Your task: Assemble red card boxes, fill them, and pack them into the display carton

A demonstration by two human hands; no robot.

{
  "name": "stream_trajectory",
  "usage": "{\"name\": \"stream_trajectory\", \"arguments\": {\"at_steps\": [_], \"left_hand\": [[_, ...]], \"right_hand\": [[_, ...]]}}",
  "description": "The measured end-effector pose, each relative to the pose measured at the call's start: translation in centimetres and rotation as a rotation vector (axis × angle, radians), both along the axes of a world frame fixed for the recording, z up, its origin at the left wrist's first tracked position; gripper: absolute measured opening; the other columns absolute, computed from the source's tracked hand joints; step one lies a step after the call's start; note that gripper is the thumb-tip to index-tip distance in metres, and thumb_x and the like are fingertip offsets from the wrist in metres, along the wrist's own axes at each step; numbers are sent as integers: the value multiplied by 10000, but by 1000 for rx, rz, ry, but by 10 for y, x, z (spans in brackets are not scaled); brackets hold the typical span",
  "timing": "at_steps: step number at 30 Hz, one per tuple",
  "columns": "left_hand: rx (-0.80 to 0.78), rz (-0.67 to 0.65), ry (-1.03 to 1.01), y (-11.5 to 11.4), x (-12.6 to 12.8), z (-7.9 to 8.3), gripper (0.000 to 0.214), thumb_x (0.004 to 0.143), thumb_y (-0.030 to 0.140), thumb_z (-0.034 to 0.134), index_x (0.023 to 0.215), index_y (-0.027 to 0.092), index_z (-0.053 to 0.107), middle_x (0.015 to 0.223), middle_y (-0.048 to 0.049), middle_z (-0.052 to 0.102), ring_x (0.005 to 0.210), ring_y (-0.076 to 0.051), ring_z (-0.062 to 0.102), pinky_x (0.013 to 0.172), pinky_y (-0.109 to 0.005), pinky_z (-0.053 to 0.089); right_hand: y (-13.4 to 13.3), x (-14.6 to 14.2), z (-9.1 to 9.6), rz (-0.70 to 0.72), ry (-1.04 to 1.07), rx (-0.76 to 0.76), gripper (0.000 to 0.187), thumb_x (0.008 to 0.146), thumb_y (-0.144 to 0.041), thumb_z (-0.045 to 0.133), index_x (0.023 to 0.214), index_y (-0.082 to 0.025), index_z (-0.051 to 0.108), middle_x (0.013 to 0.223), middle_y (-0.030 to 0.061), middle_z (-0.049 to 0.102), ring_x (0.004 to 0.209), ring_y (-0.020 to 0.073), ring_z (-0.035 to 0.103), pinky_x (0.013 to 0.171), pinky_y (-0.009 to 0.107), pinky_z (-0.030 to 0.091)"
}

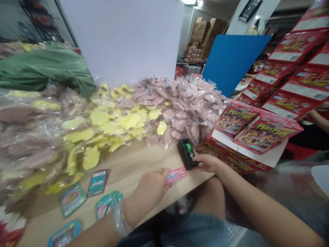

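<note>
Pink card [177, 175] in left hand [151, 192], black green-buttoned device [187, 154] at right hand [207, 163]

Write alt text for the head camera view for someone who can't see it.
Seen from the wearer's head, a left hand pinches a small pink card while a right hand touches a black device with a green part on a wooden table. Plastic-wrapped yellow and pink items and red printed boxes lie nearby.

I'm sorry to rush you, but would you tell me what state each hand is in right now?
Left hand: closed, pinching a small pink printed card.
Right hand: closed, gripping a black plastic box-shaped device with a green top.
</note>
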State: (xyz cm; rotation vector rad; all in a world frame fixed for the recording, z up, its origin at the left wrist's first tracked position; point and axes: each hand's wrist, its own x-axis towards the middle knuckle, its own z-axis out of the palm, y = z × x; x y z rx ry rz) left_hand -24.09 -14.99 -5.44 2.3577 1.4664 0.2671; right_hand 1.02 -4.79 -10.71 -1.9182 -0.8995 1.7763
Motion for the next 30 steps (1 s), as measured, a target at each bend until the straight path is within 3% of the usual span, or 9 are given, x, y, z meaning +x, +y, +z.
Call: {"name": "stream_trajectory", "arguments": {"at_steps": [5,9,13,17,21,23,25,27,30], "left_hand": [[-88,-34,47,5,-1,7,150,870,298,435,966,203,500,823,-43,652,709,-225,625,586,-281,439],[-104,-17,56,7,0,2,168,881,321,411,989,219,490,818,-40,653,701,-230,624,581,-294,440],[-89,-12,62,6,1,-2,181,887,333,396,989,213,485,861,-46,644,754,-236,622,611,-304,449],[-54,34,99,4,5,-1,191,890,356,386,957,203,478,851,-48,641,738,-235,623,593,-299,444],[-68,91,152,0,14,4,159,887,321,392,910,190,480,811,-50,639,722,-228,626,578,-286,438],[-59,104,164,-4,18,6,146,882,304,395,912,186,476,806,-50,633,718,-226,626,577,-283,436],[-40,99,155,-8,21,5,136,874,289,402,922,181,470,810,-55,626,711,-231,622,566,-288,434],[-30,96,140,-11,21,3,120,867,256,399,927,176,466,831,-67,621,713,-239,618,564,-297,432],[-43,103,121,-13,16,0,126,857,216,390,952,171,460,879,-83,615,750,-246,614,588,-305,431]], "right_hand": [[-2,9,-9,-56,99,37,14,781,-174,509,791,-164,507,709,32,625,566,162,626,585,329,507],[-11,11,-9,-50,160,104,103,694,-230,572,771,-163,551,780,79,653,670,213,640,671,384,497],[-41,9,-16,-97,103,297,110,646,-280,596,638,-186,540,847,66,628,861,219,592,775,327,451],[-83,-16,-15,-130,5,418,239,647,-334,608,530,-207,443,622,15,531,658,177,535,630,285,422],[-121,-63,14,-94,194,471,291,729,-459,558,643,-188,493,523,-45,439,459,94,385,465,223,322],[-130,-83,31,-142,328,527,276,718,-439,602,727,-170,540,522,-59,416,456,70,342,444,196,274],[-131,-97,43,-221,408,560,338,699,-392,646,938,-166,569,519,-76,392,463,62,316,442,183,247],[-129,-108,45,-295,428,556,579,692,-357,663,1201,-176,457,499,-99,358,448,58,279,437,177,219],[-126,-119,29,-358,374,603,795,700,-361,652,1362,-166,255,485,-111,347,435,60,258,434,181,203]]}}
